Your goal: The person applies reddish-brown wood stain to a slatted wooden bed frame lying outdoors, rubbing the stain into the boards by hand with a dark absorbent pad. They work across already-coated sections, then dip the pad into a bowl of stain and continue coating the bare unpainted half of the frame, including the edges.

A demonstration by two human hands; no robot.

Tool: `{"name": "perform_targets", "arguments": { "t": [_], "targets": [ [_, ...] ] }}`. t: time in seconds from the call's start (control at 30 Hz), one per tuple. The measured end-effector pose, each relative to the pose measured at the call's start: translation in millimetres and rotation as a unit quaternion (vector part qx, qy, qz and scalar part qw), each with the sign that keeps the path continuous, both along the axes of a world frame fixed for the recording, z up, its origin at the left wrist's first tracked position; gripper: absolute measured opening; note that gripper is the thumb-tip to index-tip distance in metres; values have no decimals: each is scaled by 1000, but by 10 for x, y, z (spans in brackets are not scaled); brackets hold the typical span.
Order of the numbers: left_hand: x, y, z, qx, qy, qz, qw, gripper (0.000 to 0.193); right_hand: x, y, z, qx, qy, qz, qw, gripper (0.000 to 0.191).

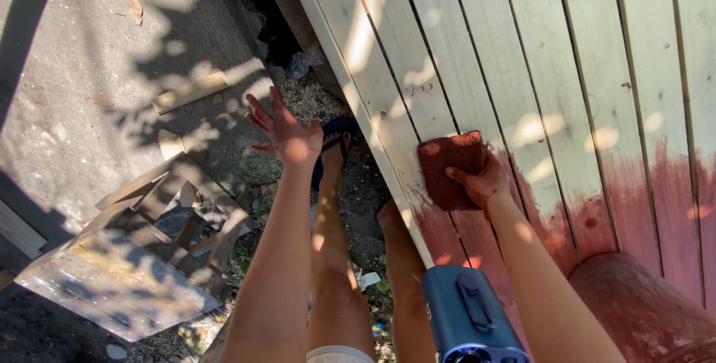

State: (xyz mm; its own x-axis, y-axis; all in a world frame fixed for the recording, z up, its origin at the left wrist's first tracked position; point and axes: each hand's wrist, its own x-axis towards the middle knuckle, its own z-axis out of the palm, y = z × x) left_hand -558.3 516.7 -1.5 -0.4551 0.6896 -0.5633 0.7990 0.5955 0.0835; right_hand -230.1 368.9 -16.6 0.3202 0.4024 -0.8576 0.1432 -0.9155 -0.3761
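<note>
Two hands, split roles: right hand [483,181] presses a reddish-brown pad [451,169] flat against the slatted wooden panel [522,49], fingers curled over the pad's lower right edge, thumb side toward the wrist. Pad sits right at the boundary between bare pale boards and the red-stained zone [656,206], so it reads as the applicator for that stain; flat palm contact spreads pressure evenly along the board grain. Right forearm runs up from bottom centre, wrist bent slightly inward. Left hand [287,135] holds nothing, fingers spread wide, palm down, hovering in the air over the ground beside the panel edge, likely for balance and to stay off wet stain. Left arm is nearly straight. Sandalled foot [333,146] below it on dirt and sawdust. Blue device [466,318] sits at the bottom of the view, near the body. Weathered wooden crate [134,258] and timber offcut [190,92] lie well apart on the left, untouched.
</note>
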Motion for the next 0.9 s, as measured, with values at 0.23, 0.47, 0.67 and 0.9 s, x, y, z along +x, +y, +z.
{"name": "perform_targets", "arguments": {
  "t": [0.23,0.47,0.67,0.9],
  "targets": [
    [573,-151,-310,-57,-184,8,981,45,113,-308,100,48,153,46,986,61],
    [754,-312,-347,-60,-201,115,971,70,-80,-943,254,0,66,103,992,50],
    [800,-444,-520,42,-316,302,898,90,-533,-1076,121,182,-129,228,948,59],
    [824,-271,-128,-37,-207,154,965,85,-745,-512,70,96,-165,251,949,47]
  ]
}}
